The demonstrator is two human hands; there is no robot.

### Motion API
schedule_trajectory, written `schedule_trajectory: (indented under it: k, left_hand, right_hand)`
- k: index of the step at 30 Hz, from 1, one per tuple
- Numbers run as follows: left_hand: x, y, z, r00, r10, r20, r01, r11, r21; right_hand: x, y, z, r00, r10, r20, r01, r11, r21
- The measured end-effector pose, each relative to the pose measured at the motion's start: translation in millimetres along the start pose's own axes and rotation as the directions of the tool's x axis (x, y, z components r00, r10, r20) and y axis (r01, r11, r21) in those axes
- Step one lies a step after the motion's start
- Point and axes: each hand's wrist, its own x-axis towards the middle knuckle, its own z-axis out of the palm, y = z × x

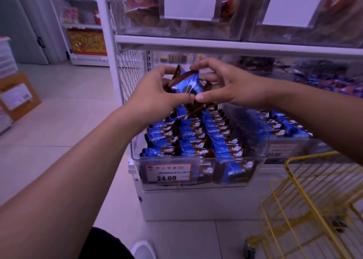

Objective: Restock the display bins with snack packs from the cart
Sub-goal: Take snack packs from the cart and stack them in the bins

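Observation:
Both hands hold a bunch of blue-and-brown snack packs (185,85) above the back of a clear plastic display bin (196,160). My left hand (155,92) grips the bunch from the left, fingers curled over its top. From the right, my right hand (222,86) grips it, thumb tip meeting the left thumb below the packs. The bin holds three neat rows of the same packs (192,137), lying flat, and carries a price tag reading 24.80 (168,172) on its front. At the lower right stands the yellow wire cart (314,199); its contents are not visible.
A second clear bin (284,129) with the same packs sits to the right. Above, a white shelf (216,44) carries clear bins of brown snacks. A white mesh side panel (131,70) borders the bin's left. Cardboard boxes (15,95) stand on the tiled floor at far left.

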Motion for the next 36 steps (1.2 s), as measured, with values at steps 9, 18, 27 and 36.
schedule_trajectory:
  k: [9,18,27,36]
  left_hand:
    - [-5,-8,-46,0.960,0.280,0.019,-0.213,0.682,0.700]
    - [-6,-28,-61,0.965,0.255,0.057,-0.229,0.720,0.655]
    - [-2,-29,-58,0.938,0.341,0.069,-0.293,0.665,0.687]
    - [0,-15,-45,0.921,0.362,0.140,-0.348,0.611,0.711]
  right_hand:
    - [75,5,-1,0.992,0.086,-0.097,-0.127,0.804,-0.581]
    - [140,35,42,0.999,0.040,-0.015,-0.035,0.544,-0.838]
    - [134,51,54,0.986,-0.165,-0.007,0.023,0.179,-0.984]
    - [110,28,56,0.999,0.047,0.011,-0.001,0.251,-0.968]
